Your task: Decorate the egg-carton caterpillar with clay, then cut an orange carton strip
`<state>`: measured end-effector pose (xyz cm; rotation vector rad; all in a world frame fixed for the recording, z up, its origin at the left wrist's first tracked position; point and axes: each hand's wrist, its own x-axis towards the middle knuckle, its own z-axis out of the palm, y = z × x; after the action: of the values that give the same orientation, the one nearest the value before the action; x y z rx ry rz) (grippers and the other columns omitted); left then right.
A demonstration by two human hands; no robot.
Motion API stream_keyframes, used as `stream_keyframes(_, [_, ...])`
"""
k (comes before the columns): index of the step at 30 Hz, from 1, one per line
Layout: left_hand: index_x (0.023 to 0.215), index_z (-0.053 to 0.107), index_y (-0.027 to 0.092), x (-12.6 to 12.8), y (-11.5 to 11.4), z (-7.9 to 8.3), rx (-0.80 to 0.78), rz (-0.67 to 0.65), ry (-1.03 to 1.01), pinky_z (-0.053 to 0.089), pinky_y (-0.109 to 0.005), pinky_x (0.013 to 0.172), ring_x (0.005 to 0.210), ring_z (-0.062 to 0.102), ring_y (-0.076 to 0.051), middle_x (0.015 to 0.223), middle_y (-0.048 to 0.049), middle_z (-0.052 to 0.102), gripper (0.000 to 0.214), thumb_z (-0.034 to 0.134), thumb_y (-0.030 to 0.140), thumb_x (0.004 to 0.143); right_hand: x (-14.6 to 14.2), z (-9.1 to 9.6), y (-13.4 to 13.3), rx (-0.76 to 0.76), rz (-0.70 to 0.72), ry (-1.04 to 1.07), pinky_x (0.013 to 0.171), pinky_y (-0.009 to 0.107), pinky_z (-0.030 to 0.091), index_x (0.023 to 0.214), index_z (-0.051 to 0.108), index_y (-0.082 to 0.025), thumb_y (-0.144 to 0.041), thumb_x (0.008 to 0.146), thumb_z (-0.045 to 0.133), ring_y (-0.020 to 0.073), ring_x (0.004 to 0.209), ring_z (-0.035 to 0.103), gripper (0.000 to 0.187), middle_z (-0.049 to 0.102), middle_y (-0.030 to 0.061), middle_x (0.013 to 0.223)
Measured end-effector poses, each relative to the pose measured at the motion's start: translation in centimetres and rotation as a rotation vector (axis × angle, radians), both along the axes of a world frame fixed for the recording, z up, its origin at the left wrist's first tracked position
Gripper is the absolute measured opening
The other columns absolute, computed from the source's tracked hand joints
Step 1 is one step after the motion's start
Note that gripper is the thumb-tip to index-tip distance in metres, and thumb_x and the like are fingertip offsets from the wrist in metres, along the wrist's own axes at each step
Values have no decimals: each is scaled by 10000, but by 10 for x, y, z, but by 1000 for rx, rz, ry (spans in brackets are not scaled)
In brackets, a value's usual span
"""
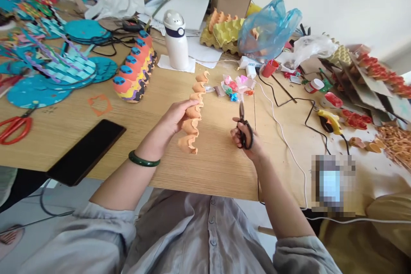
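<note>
My left hand (pixel 175 119) grips a long strip of orange egg-carton cups (pixel 194 113), holding it upright above the wooden table (pixel 212 167). A green bangle (pixel 143 160) circles that wrist. My right hand (pixel 245 137) is closed through the handles of black scissors (pixel 243 125), whose blades point up and away, a short gap to the right of the strip. The blades look nearly closed and touch nothing.
A black phone (pixel 86 150) lies at the near left edge, with red scissors (pixel 14 127) beyond it. A painted caterpillar of carton cups (pixel 135 70), a white bottle (pixel 176 40), egg cartons (pixel 224 30), a blue bag (pixel 268 30) and a yellow glue gun (pixel 329 120) with cables surround the middle.
</note>
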<state>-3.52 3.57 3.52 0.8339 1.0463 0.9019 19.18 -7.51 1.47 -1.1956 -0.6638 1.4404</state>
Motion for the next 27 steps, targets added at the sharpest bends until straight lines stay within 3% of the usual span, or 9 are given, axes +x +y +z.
stream_keyframes(5, [849, 693, 157, 19, -8, -17, 10, -11, -126, 559, -276, 704, 754, 683, -161, 831, -40, 711, 332, 802, 417, 672, -38, -14, 33, -4, 75, 80, 422, 206, 452, 1080, 600, -209, -515, 744, 822, 105, 490, 579, 506, 679, -33, 658])
stream_keyframes(11, [923, 707, 149, 23, -19, -28, 99, -168, -93, 511, -260, 674, 730, 659, -164, 821, -20, 724, 351, 815, 383, 685, -56, -30, 24, 219, 14, 99, 526, 273, 546, 1125, 554, -247, -529, 826, 782, 151, 629, 655, 471, 705, -9, 779])
stream_keyframes(17, [1055, 728, 176, 33, -21, -33, 236, -237, -67, 526, -284, 819, 920, 699, -206, 1016, -52, 768, 367, 810, 381, 761, -59, -28, 17, 181, -62, 12, 564, 266, 540, 1101, 587, -281, -445, 765, 848, 134, 642, 596, 455, 632, -37, 772])
stream_keyframes(21, [1050, 735, 180, 41, -23, -35, 292, -250, -28, 534, -296, 826, 936, 707, -223, 1001, -58, 772, 359, 803, 410, 782, -64, -31, 19, 172, -129, -104, 656, 283, 545, 1058, 619, -286, -365, 711, 871, 151, 717, 584, 437, 637, -23, 820])
stream_keyframes(25, [1125, 733, 180, 38, -19, -35, 253, -295, -82, 547, -309, 872, 1030, 707, -242, 1114, -82, 762, 447, 775, 501, 817, -60, -35, 24, 116, -185, -100, 633, 299, 513, 1111, 603, -283, -392, 717, 826, 168, 700, 580, 466, 649, -6, 857])
stream_keyframes(27, [1183, 714, 172, 35, -15, -38, 176, -233, -108, 569, -329, 852, 991, 719, -237, 1141, -102, 746, 538, 773, 554, 810, -48, -31, 28, 88, -225, -91, 631, 296, 499, 1117, 588, -283, -385, 700, 806, 164, 694, 579, 481, 648, -5, 890])
